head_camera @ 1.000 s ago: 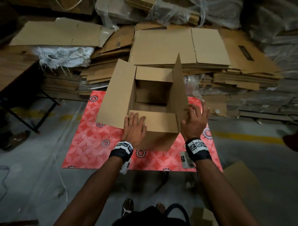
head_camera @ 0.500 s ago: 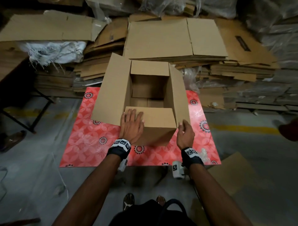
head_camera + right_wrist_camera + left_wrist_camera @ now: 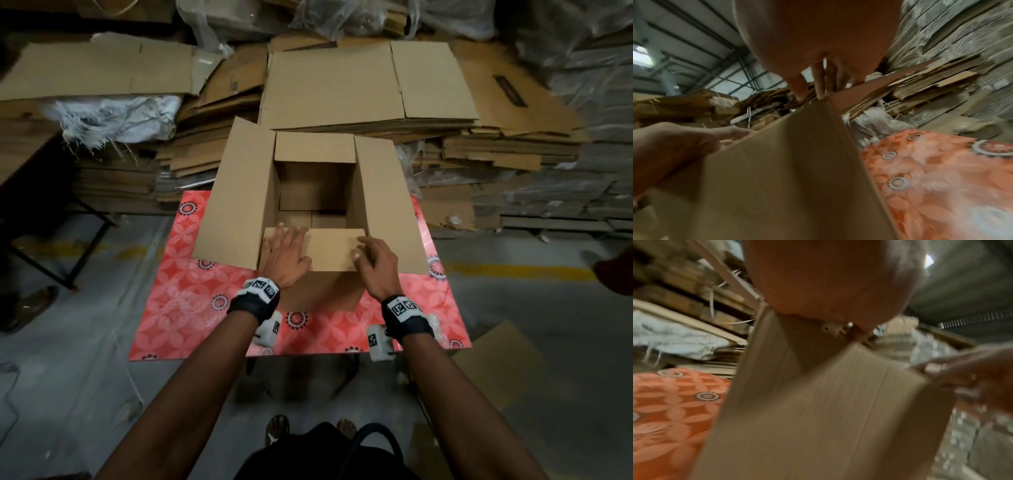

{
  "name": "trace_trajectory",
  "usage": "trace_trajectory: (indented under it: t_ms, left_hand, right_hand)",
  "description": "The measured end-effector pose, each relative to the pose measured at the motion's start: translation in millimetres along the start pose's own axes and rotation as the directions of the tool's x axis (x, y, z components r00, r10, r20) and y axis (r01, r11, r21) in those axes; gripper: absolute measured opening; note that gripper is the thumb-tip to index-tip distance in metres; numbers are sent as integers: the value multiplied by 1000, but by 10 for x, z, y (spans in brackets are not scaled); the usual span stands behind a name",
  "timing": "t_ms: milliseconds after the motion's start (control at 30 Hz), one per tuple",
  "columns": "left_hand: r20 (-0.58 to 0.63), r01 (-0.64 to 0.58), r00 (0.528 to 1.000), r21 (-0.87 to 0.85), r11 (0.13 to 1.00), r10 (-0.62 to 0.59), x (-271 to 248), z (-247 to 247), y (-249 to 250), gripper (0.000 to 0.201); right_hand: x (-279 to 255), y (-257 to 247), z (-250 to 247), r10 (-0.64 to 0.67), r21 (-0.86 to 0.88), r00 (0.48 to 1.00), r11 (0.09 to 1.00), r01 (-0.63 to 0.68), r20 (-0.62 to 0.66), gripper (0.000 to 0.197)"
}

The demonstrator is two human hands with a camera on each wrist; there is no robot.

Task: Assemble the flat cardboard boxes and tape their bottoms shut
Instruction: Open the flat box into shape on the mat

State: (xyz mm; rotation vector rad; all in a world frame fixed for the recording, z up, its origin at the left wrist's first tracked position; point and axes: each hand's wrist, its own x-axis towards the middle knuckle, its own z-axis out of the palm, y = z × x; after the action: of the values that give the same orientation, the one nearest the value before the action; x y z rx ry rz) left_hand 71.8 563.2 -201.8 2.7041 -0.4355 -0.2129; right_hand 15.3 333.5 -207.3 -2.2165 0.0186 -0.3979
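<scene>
The box (image 3: 315,185) is at 12 o'clock, long axis from 12 to 6. Your left hand (image 3: 286,255) lies flat on the near flap (image 3: 335,248); your right hand (image 3: 375,269) touches its 3 o'clock corner, fingers loose.

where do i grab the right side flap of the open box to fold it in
Likely by the free outer edge of the right flap, coming from the right, fingers underneath. It splays outward from its hinge on the box, leaving that edge exposed.
</scene>
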Motion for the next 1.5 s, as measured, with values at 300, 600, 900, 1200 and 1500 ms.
trace_trajectory:
  t_ms: [300,600,900,1200,1500]
  left_hand:
    - [-46,-58,997,51,997,61,249,-530,249,73]
    - [-286,-130,952,-63,989,107,-561,-1019,526,31]
    - [286,-2,958,-87,996,27,-986,-626,357,55]
    - [131,-17,991,235,972,-14,-871,69,222,86]
    - [-50,10,998,-296,955,-26,-916,306,203,66]
  right_hand:
    - [570,-299,-73,97,-2,988,995,-98,119,40]
    - [383,-595,-584,98,471,974,862,-185,203,20]
    - [-4,-256,-545,182,374,754,781,-501,631,32]
    - [-114,-100,-148,62,-358,901,927,108,430,47]
    - [-317,-225,21,14,-612,953,770,182,302,5]
